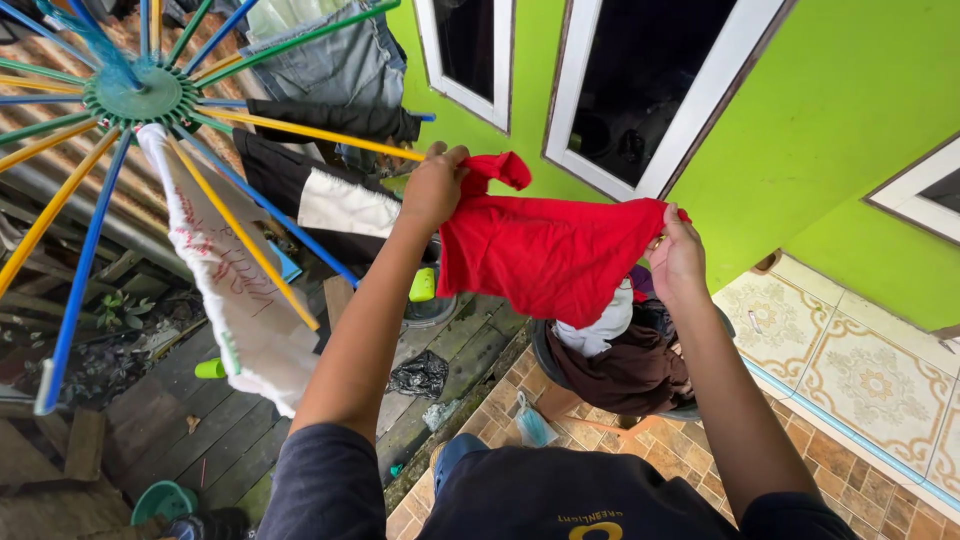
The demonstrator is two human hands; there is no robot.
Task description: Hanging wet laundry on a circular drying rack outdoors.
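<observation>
Both arms raised fwd, left hand (432, 186) & right hand (676, 256) fisted shut.

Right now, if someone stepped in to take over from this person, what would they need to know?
Left hand: grips one top corner of the red garment, close to a yellow arm of the rotary drying rack.
Right hand: holds the other top corner, so the cloth hangs spread between both hands.
Below: a dark basket on the tiled floor holds more laundry, brown and white pieces.
Done: several items already hang on the rack, including a white printed cloth and dark clothes.
Left: the red garment is not on the rack yet; the basket is not empty.
</observation>
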